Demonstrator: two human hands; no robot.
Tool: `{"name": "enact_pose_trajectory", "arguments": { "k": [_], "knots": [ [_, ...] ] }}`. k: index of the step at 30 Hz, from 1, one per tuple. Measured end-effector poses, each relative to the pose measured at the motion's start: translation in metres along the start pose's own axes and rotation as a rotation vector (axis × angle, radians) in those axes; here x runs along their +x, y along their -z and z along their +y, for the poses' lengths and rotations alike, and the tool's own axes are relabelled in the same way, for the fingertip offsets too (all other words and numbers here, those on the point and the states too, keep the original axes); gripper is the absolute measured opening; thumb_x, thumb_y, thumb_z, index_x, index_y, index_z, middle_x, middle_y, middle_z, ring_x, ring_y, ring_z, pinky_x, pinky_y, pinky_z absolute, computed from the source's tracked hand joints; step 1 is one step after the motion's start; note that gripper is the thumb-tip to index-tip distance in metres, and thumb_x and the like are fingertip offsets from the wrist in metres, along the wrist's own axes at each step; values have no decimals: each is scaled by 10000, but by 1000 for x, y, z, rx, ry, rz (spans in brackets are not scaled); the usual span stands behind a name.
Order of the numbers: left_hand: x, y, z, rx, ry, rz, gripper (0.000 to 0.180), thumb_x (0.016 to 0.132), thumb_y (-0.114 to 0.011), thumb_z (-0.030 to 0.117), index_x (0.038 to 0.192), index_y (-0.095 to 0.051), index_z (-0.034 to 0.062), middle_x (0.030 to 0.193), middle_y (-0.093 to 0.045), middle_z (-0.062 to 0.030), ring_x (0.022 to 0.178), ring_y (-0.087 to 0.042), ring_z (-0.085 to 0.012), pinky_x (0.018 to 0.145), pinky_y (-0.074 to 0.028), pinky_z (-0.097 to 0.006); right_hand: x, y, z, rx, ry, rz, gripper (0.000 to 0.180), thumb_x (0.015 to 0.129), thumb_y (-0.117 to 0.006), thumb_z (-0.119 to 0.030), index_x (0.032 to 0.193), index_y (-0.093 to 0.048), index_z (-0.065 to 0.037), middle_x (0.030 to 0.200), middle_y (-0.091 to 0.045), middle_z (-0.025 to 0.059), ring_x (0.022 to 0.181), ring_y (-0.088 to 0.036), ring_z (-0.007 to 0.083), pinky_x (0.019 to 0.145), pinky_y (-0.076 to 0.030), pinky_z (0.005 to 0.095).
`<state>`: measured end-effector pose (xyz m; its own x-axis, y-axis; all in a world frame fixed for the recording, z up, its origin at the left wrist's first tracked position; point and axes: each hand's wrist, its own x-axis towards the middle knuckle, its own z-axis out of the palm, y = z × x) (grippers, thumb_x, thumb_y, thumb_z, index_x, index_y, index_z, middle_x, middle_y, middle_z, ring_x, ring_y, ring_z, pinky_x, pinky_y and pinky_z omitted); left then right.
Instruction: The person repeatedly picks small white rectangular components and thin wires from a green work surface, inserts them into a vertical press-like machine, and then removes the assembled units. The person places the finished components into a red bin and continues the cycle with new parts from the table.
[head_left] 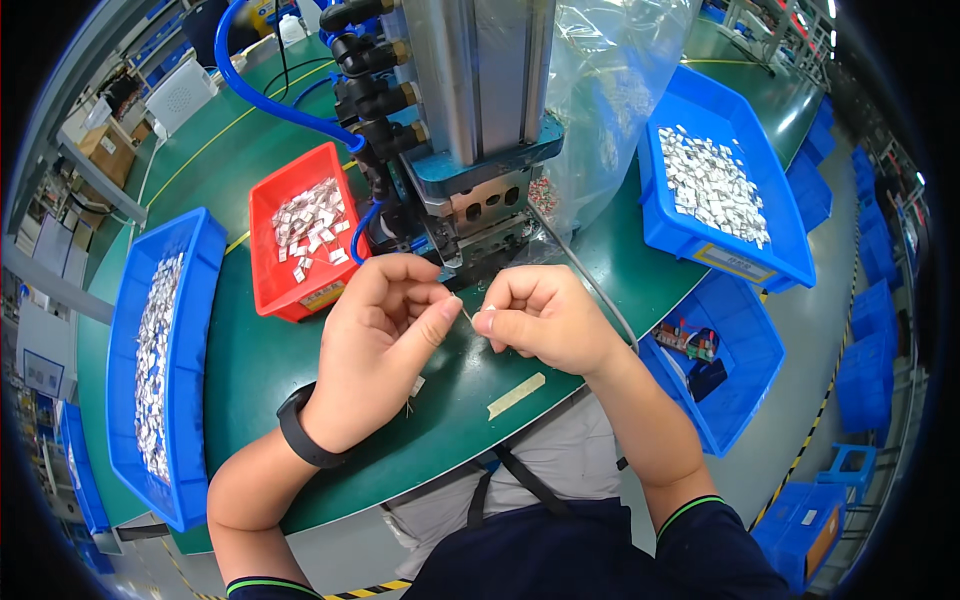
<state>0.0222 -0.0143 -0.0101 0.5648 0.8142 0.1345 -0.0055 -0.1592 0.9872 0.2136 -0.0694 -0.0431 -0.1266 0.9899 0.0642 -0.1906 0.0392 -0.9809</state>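
Note:
In front of the press (480,215), my two hands meet over the green table. My left hand (385,340), with a black band on its wrist, has thumb and forefinger pinched together. My right hand (550,320) is closed in a pinch too, its fingertips around a tiny whitish part mostly hidden by them. A thin wire lead (466,315) shows in the small gap between the two hands. What my left fingertips hold, if anything, is too small to make out. Below my left palm, a small white piece with thin leads (416,386) lies on the table.
Left of the press stands a red bin (263,240) of small white parts. Long blue bins of similar pieces stand at far left (190,370) and right (790,230). A lower blue bin (750,370) holds circuit boards. Plastic sheeting (610,110) hangs beside the press.

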Motion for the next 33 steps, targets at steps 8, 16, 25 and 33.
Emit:
{"name": "enact_pose_trajectory", "arguments": {
  "k": [8, 16, 25, 33],
  "knots": [
    [0, 26, 14, 942, -362, -294, 155, 790, -701, 68, 914, -636, 4, 914, -624, -148, 821, -587, -328, 748, -477, -399, 8, 6, -2, 299, -50, 326, 171, 887, -667, -149, 801, -607, -15, 630, -564, 27, 426, -371, 18, 376, -251, 202],
    [-10, 21, 15, 1201, -319, -345, 173, 792, -687, 80, 933, -631, -4, 871, -597, -131, 849, -565, -325, 770, -470, -404, 16, 7, -3, 306, -43, 375, 192, 868, -665, -146, 786, -594, 12, 638, -552, 39, 411, -355, 26, 367, -234, 215],
    [-14, 13, 6, 1455, -363, -367, 110, 791, -624, 69, 867, -590, -4, 868, -594, -127, 802, -545, -289, 736, -457, -385, 19, 5, -5, 300, -64, 392, 183, 873, -655, -142, 800, -589, 12, 636, -540, 38, 407, -344, 23, 364, -225, 220],
    [-5, 10, -5, 1095, -550, -147, 131, 801, -645, 4, 920, -597, -24, 793, -629, -144, 700, -624, -299, 645, -504, -375, 19, 4, -3, 283, -41, 347, 152, 893, -646, -143, 829, -596, -15, 651, -540, 19, 433, -356, 21, 374, -235, 214]
  ]
}}
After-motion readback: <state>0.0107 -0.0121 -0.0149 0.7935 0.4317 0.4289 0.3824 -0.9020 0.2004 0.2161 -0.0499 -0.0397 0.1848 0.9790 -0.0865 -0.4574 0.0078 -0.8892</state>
